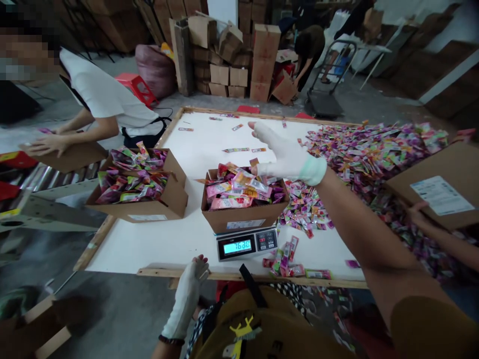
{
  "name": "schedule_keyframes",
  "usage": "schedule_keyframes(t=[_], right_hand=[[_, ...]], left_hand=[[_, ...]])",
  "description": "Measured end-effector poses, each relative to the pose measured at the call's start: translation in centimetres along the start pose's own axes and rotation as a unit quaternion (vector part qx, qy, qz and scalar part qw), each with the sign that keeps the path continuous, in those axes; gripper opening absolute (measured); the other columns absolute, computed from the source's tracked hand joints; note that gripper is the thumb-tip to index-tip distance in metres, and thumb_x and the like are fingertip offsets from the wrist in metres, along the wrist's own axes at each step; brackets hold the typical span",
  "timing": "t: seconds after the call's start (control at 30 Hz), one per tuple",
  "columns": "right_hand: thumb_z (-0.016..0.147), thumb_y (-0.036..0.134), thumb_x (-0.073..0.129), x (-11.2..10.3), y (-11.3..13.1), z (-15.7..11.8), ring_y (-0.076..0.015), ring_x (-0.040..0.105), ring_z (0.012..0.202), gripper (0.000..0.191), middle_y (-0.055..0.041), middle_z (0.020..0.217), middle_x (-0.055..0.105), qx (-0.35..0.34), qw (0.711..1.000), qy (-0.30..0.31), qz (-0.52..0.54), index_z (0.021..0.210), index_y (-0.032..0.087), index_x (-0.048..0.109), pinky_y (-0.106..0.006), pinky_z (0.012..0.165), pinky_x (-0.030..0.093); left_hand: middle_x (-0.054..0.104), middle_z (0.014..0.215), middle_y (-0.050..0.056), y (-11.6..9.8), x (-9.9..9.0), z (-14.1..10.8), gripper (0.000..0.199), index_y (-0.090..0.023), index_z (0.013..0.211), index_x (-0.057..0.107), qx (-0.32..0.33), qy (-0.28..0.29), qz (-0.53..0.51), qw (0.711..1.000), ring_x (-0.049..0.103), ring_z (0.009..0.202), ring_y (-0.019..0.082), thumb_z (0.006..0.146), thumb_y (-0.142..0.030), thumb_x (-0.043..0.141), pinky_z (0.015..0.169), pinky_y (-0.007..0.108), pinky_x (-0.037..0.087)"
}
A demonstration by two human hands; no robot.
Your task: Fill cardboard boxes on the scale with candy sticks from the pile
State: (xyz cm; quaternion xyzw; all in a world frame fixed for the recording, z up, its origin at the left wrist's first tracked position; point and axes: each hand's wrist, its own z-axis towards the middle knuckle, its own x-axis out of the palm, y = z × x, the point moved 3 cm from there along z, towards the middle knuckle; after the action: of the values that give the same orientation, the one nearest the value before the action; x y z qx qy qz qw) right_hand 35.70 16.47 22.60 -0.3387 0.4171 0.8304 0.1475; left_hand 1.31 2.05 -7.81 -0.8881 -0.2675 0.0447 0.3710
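My right hand point(286, 154), in a white glove with bare fingertips, is held over the right side of an open carton point(239, 217). Its thumb and fingers are spread wide, with nothing held. Small colourful sachets point(239, 187) fill this carton above its rim. The carton sits on a digital scale point(247, 244) with a lit blue display. At the table's front edge, my left hand point(192, 276) wears a similar glove; its fingers are loosely bent and apart, and I see nothing in them. A few loose sachets point(286, 259) lie right of the scale.
Two filled cartons point(149, 210) stand at the left of the white table point(142, 247). A large sachet pile point(362, 154) covers the right side. Another person's hand point(417, 214) holds a carton point(445, 184) there. A co-worker point(101, 94) handles a box beside a roller conveyor point(56, 187).
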Motion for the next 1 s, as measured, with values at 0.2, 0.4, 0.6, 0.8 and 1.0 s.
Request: schedule_keyframes(t=[0.2,0.4,0.6,0.8,1.0], right_hand=[[0.091,0.034,0.060,-2.5,-0.4,-1.5,-0.0262,0.065,0.120,0.043,-0.0100,0.128,0.068,0.017,0.991,-0.130,0.021,0.130,0.017,0.062,-0.050,0.106,0.055],[0.089,0.033,0.062,-3.1,-2.2,-3.8,-0.0271,0.068,0.108,0.030,-0.0118,0.114,0.073,0.036,0.986,-0.127,-0.100,0.111,0.015,0.072,-0.049,0.101,0.056],[0.085,0.043,0.066,-1.3,-8.1,-6.5,-0.0386,0.059,0.127,0.070,-0.0231,0.140,0.060,0.210,0.950,0.045,-0.225,0.144,0.008,0.054,-0.055,0.108,0.048],[0.086,0.044,0.060,-0.7,-9.1,-8.4,-0.0334,0.059,0.130,0.072,-0.0230,0.140,0.061,0.241,0.955,0.021,-0.172,0.145,0.003,0.051,-0.046,0.112,0.046],[0.080,0.040,0.063,-0.5,-8.2,-7.9,-0.0250,0.067,0.092,0.043,-0.0118,0.100,0.073,0.262,0.953,-0.026,-0.148,0.111,0.011,0.069,-0.038,0.086,0.053]], left_hand=[[0.073,0.101,0.012,0.6,0.0,0.3,0.024,-0.014,0.104,0.067,0.020,0.003,0.011,1.000,0.070,0.087,0.020,0.096,-0.029,0.050,0.078,0.030,0.051],[0.072,0.112,0.015,1.0,-0.1,0.8,0.027,-0.015,0.106,0.067,0.032,0.010,0.020,0.999,0.069,0.104,0.025,0.095,-0.034,0.050,0.089,0.036,0.051],[0.072,0.110,0.014,0.4,0.3,0.6,0.028,-0.015,0.107,0.067,0.035,0.023,0.026,0.999,0.070,0.100,0.024,0.096,-0.035,0.051,0.087,0.035,0.051],[0.072,0.098,0.013,-1.2,1.1,0.3,0.023,-0.014,0.099,0.066,0.026,0.011,0.035,0.999,0.070,0.088,0.023,0.096,-0.028,0.049,0.078,0.033,0.050],[0.067,0.095,0.002,-14.5,5.3,1.3,0.023,-0.020,0.096,0.061,0.196,0.020,0.010,0.980,0.064,0.084,0.013,0.097,-0.037,0.047,0.080,0.025,0.049]])
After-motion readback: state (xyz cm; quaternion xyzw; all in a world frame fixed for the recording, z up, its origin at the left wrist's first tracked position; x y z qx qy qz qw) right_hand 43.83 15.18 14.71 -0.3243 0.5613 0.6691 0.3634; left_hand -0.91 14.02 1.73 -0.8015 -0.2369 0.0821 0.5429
